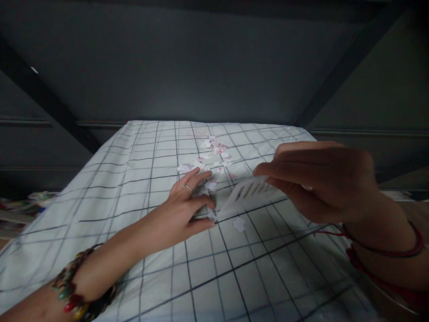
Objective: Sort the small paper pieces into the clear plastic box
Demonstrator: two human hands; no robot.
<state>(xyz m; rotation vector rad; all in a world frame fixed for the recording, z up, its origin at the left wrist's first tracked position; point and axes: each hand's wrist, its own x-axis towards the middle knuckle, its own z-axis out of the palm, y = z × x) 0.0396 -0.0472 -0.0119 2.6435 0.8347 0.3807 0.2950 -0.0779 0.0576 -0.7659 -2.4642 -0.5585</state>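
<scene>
My right hand [321, 181] pinches a thin white slotted plastic piece [229, 208] between thumb and fingers. The piece slants down to the left, and its low edge is at the tablecloth [208, 277]; its exact kind is unclear. My left hand [184, 203], with a ring on one finger, rests low over the cloth, fingers spread. Between its thumb and index finger lies a small paper scrap [212, 215], close to the low edge of the plastic piece. Another scrap [239, 224] lies just right of that edge. More torn white and pinkish paper scraps [214, 145] are scattered beyond my left fingertips.
The cloth is white with a dark grid and covers a table running back to a dark grey panel [187, 67]. Blurred clutter [36, 199] shows low at the left, beyond the table's side.
</scene>
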